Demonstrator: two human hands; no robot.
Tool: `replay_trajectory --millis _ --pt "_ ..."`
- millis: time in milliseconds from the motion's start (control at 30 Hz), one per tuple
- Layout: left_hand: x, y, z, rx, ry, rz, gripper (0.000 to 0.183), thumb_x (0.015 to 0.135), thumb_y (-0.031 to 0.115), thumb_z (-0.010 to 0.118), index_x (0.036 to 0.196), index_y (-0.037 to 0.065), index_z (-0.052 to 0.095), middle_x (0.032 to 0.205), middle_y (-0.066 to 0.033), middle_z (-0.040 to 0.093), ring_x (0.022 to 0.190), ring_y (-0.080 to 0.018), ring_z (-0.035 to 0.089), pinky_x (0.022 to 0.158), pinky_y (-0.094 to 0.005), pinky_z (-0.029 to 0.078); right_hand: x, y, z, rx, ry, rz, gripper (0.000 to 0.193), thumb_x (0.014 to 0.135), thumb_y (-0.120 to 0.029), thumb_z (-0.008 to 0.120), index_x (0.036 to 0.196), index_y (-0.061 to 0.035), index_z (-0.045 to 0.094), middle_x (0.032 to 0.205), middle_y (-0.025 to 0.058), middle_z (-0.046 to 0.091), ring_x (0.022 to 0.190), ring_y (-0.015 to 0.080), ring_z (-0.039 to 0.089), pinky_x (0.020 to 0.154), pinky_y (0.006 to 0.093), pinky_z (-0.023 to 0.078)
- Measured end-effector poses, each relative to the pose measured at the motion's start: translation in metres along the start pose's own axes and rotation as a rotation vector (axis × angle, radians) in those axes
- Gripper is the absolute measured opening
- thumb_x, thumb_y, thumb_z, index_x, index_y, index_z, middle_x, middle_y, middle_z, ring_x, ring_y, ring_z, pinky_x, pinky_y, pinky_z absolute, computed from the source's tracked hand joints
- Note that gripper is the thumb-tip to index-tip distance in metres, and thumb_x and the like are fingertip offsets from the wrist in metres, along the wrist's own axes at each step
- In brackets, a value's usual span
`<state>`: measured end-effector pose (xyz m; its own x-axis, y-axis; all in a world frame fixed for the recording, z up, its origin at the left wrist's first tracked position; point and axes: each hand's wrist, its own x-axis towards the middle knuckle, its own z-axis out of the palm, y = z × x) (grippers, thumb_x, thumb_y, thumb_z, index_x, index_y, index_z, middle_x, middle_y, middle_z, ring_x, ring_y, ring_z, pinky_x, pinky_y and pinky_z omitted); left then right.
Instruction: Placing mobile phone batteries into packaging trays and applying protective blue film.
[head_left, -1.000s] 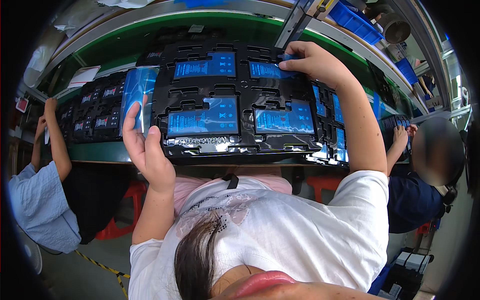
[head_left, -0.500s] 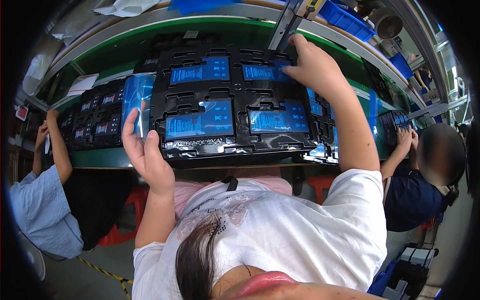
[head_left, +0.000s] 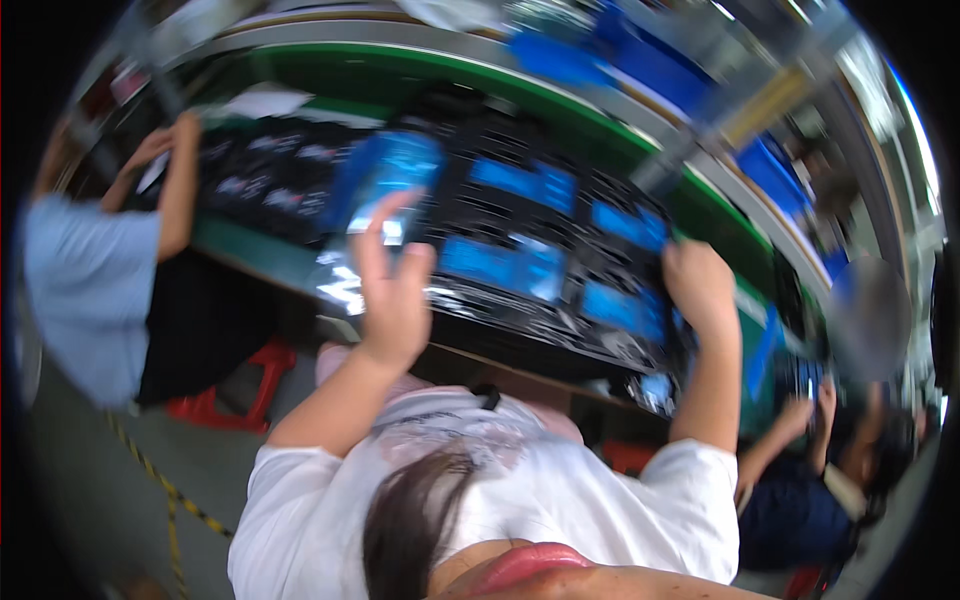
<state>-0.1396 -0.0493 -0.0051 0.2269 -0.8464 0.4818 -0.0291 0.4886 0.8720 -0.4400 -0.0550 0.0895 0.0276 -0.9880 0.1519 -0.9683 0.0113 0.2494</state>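
Note:
A black plastic tray (head_left: 480, 210) lies in front of me, with flat blue battery packs (head_left: 500, 265) in its recesses. My left hand (head_left: 395, 300) is at the tray's left front corner, thumb and forefinger apart and pointing up. Just behind it lies shiny clear-blue film (head_left: 395, 180); contact with the film cannot be made out. At the tray's right edge is my right hand (head_left: 703, 285), its fingers curled in. The blur hides what those fingers hold, if anything. Another battery pack (head_left: 628, 223) sits in the tray near this hand.
More black trays (head_left: 270, 180) stand to the left, beside another person's hands (head_left: 165, 145). At the far right a second person's hands (head_left: 812, 410) work. A metal post (head_left: 690, 150) rises behind the tray. Red stools (head_left: 235, 385) stand below the table.
The view has turned and blurred, so the tray appears tilted. My right hand has come down from the upper right battery pack to the tray's right edge, its fingers now curled.

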Motion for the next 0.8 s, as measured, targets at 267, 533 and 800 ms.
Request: replay_trajectory --millis 267,533,800 --pt "-0.008 -0.006 0.002 0.119 0.037 0.169 0.044 0.083 0.006 0.052 0.127 0.004 0.047 0.125 -0.0137 0.048 0.12 -0.0275 0.042 0.104 -0.0351 0.029 -0.006 0.025 0.005 0.387 0.099 0.19 0.039 0.088 -0.028 0.049 0.074 0.0078 0.056 0.073 0.0293 0.055 0.072 0.045 0.057 0.066 0.0502 0.043" --pt "0.001 0.002 0.001 0.175 0.035 0.208 0.044 0.082 0.004 0.051 0.126 0.003 0.046 0.125 -0.0149 0.048 0.12 -0.0293 0.043 0.105 -0.0367 0.03 0.009 0.007 0.013 0.09 0.152 0.04 0.034 0.087 -0.02 0.046 0.072 0.0063 0.061 0.075 0.027 0.06 0.073 0.0426 0.06 0.068 0.0478 0.048" --pt "0.001 0.001 0.0 0.199 0.05 0.224 0.045 0.082 0.002 0.05 0.126 0.002 0.046 0.126 -0.0153 0.048 0.122 -0.029 0.043 0.106 -0.037 0.03 0.015 0.03 -0.01 0.067 0.219 0.109 0.036 0.091 -0.025 0.048 0.072 0.0023 0.063 0.076 0.0216 0.065 0.074 0.0349 0.064 0.068 0.0441 0.049"
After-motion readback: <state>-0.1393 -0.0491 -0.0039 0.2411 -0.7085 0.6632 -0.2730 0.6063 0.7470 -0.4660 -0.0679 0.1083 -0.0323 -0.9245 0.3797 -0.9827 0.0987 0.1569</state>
